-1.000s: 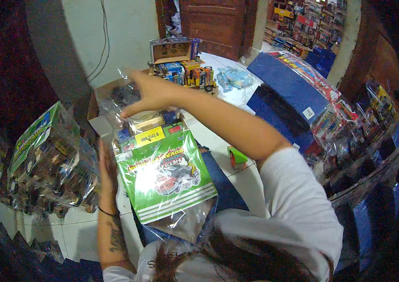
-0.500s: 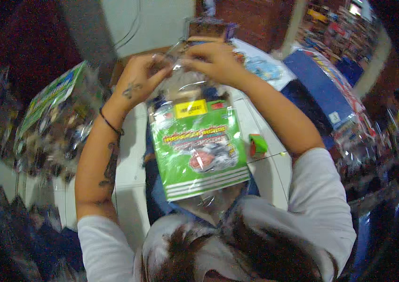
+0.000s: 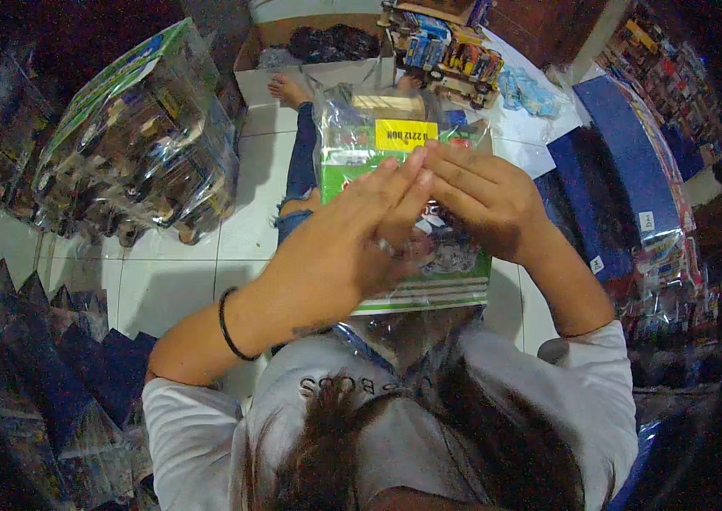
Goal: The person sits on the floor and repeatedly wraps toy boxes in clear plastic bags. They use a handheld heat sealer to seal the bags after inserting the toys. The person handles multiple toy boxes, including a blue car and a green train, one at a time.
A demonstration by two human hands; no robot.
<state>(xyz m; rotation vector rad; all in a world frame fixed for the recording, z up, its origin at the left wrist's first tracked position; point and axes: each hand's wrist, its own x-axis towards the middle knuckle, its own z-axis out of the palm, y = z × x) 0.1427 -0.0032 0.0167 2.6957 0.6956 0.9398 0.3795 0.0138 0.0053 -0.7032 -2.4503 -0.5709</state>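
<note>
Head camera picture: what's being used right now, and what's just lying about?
Being used:
- left hand
- right hand
- green package under them, in clear plastic

Lying about:
- open cardboard box
- pale blue plastic
- dark blue box
- wrapped bundle, left

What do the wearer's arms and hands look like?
Both hands bare: left hand, right hand. Thin black band on the left wrist, dark mark nearby. Short white sleeves. No band visible on the right.
</note>
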